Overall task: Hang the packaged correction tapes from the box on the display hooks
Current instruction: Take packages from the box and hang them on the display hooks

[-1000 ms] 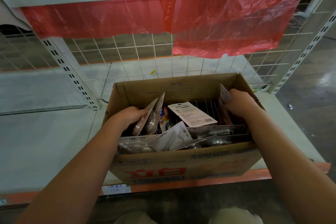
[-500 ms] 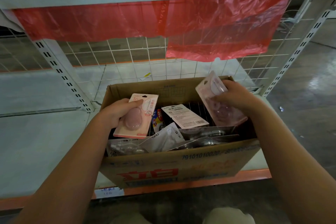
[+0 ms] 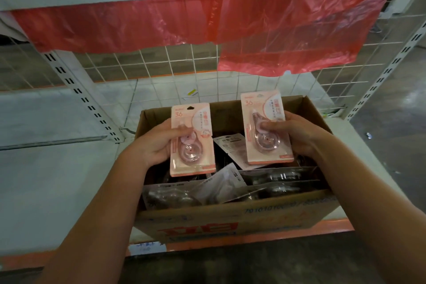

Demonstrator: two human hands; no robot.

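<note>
Left hand (image 3: 154,145): holds one pink correction tape pack (image 3: 191,140) upright above the box (image 3: 230,221), thumb across the blister, fingers behind, printed face toward the camera, likely for checking.
Right hand (image 3: 297,134): grips a second pink pack (image 3: 265,128) the same way, above the box's far right part.
Hang holes: kept at the top, ready for hooks.
Remaining packs (image 3: 230,185): lie loose inside the box.
Wire grid (image 3: 184,64): behind the box; I see no display hooks clearly.

Cardboard box (image 3: 230,221): printed lettering on the front wall blurred, unreadable. Packages inside (image 3: 221,188): contents indistinct, partly hidden beneath the two held pink packs. Both forearms cut off by the bottom edge.
</note>
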